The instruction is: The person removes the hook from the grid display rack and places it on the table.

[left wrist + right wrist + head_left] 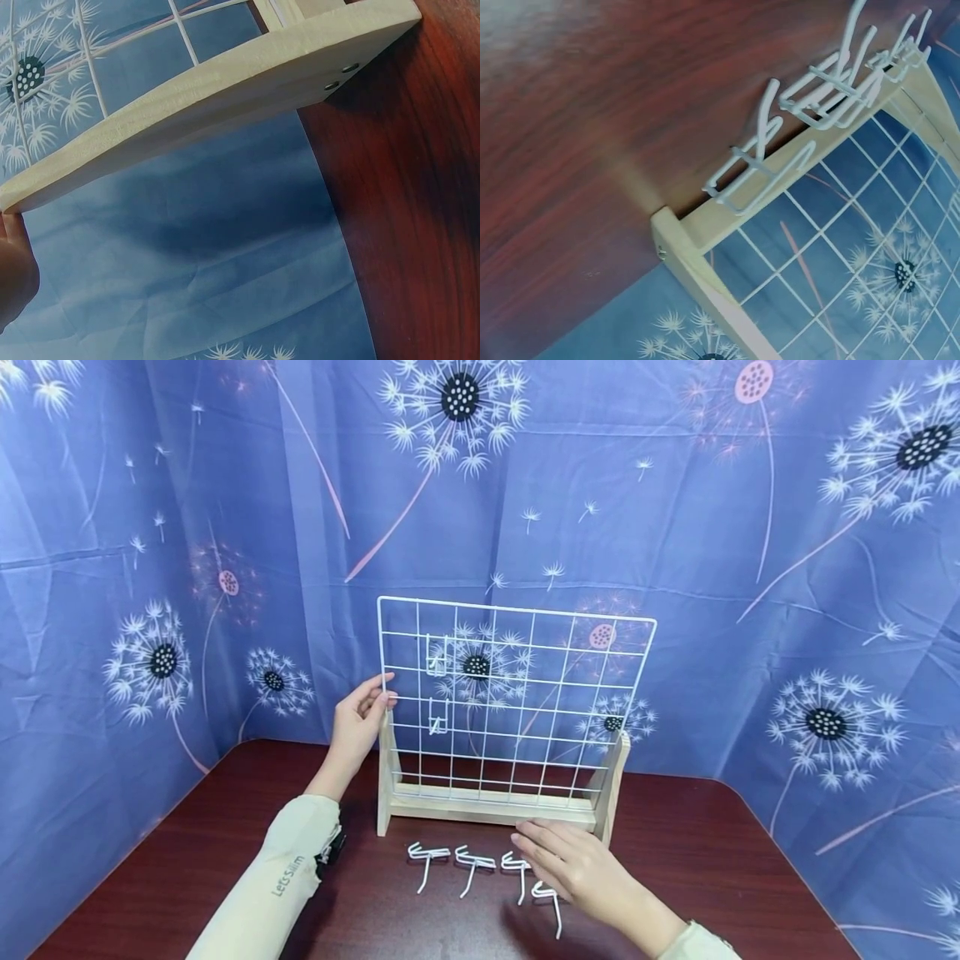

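A white wire grid panel (pixel 513 697) stands upright in a wooden stand (pixel 495 807). My left hand (pixel 358 722) pinches the panel's left edge just above the stand's side post, thumb in front; the left wrist view catches only a fingertip (pixel 15 270) by the post. Two white hooks hang on the grid's left part, an upper hook (pixel 436 657) and a lower hook (pixel 437 718). My right hand (pixel 566 864) hovers palm down with fingers extended over the right end of a row of loose hooks, overlapping the nearest hook (pixel 555 906).
Several white wire hooks (pixel 427 860) lie on the dark red table (pixel 390 918) in front of the stand, also seen in the right wrist view beside the wooden base (pixel 697 232). A blue dandelion-print curtain (pixel 315 552) closes off the back and sides.
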Demonstrator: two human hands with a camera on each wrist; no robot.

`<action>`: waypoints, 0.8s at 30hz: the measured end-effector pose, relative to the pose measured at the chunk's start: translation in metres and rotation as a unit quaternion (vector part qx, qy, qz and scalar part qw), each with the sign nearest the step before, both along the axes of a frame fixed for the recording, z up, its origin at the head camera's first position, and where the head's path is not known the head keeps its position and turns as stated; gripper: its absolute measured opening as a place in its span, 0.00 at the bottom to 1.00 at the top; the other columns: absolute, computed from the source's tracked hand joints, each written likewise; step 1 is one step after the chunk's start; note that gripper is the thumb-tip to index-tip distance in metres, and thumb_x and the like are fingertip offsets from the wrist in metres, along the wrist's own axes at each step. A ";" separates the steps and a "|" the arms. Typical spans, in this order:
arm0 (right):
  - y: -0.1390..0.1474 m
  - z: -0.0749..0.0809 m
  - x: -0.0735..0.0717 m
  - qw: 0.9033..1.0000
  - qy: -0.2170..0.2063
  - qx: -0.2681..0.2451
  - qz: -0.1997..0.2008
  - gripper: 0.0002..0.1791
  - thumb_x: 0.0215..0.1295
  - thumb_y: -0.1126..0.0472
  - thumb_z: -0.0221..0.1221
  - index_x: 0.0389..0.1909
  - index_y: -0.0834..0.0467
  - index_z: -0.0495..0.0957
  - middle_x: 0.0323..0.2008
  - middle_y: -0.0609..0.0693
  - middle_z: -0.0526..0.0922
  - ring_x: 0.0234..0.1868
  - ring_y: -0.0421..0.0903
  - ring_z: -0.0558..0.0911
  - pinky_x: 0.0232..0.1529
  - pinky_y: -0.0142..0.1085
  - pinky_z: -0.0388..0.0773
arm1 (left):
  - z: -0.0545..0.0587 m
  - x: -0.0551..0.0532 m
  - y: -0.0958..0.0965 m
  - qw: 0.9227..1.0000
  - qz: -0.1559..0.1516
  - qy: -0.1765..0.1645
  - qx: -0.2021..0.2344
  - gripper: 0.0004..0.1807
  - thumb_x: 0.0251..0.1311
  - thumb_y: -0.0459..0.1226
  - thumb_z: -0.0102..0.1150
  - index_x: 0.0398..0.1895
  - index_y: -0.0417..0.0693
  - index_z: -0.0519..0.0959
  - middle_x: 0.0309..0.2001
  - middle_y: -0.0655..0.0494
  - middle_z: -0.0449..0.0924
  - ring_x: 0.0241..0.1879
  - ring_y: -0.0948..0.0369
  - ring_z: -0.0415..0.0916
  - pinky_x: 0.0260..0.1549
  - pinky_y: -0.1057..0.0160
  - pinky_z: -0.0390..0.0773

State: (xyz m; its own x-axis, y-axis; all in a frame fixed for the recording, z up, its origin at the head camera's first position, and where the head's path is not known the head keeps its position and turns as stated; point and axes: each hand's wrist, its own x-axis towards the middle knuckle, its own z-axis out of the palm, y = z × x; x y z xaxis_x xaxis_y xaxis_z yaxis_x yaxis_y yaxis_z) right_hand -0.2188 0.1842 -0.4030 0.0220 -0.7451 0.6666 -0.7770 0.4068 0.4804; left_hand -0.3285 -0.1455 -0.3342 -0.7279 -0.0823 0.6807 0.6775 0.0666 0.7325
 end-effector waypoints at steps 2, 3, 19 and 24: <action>-0.002 0.002 -0.002 1.000 -0.008 -0.013 0.001 0.17 0.74 0.60 0.47 0.51 0.64 0.80 0.48 0.56 0.83 0.47 0.51 0.82 0.48 0.42 0.81 | 0.000 0.000 0.000 1.000 0.001 0.005 -0.001 0.17 0.65 0.22 0.50 0.56 0.26 0.74 0.37 0.28 0.79 0.32 0.73 0.79 0.40 0.69 0.83; -0.003 0.002 -0.002 1.000 -0.014 -0.019 0.001 0.17 0.74 0.59 0.47 0.51 0.64 0.80 0.48 0.56 0.83 0.47 0.51 0.82 0.48 0.42 0.81 | -0.001 0.000 0.000 1.000 0.001 0.006 -0.001 0.16 0.65 0.22 0.50 0.56 0.26 0.74 0.37 0.27 0.79 0.32 0.73 0.79 0.40 0.69 0.83; -0.033 0.023 -0.014 0.995 -0.045 -0.080 -0.032 0.18 0.75 0.58 0.47 0.50 0.64 0.80 0.49 0.57 0.83 0.49 0.54 0.81 0.53 0.45 0.79 | -0.014 -0.018 -0.003 1.000 0.016 0.005 0.001 0.16 0.67 0.28 0.52 0.57 0.33 0.76 0.38 0.29 0.80 0.34 0.71 0.80 0.39 0.74 0.81; -0.042 0.028 -0.018 0.993 -0.051 -0.096 -0.040 0.18 0.74 0.57 0.49 0.53 0.64 0.79 0.50 0.57 0.82 0.51 0.54 0.80 0.56 0.45 0.77 | -0.013 -0.017 -0.002 1.000 0.018 -0.001 0.001 0.16 0.67 0.27 0.52 0.57 0.32 0.76 0.38 0.30 0.80 0.34 0.70 0.81 0.39 0.74 0.81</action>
State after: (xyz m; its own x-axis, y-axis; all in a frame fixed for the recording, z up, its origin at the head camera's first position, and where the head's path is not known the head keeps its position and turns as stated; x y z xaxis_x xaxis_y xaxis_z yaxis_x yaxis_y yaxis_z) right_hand -0.2370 0.1420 -0.3754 -0.1068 -0.6014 0.7918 -0.7790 0.5455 0.3093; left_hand -0.3459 -0.1477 -0.3473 -0.7258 -0.1099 0.6791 0.6733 0.0889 0.7340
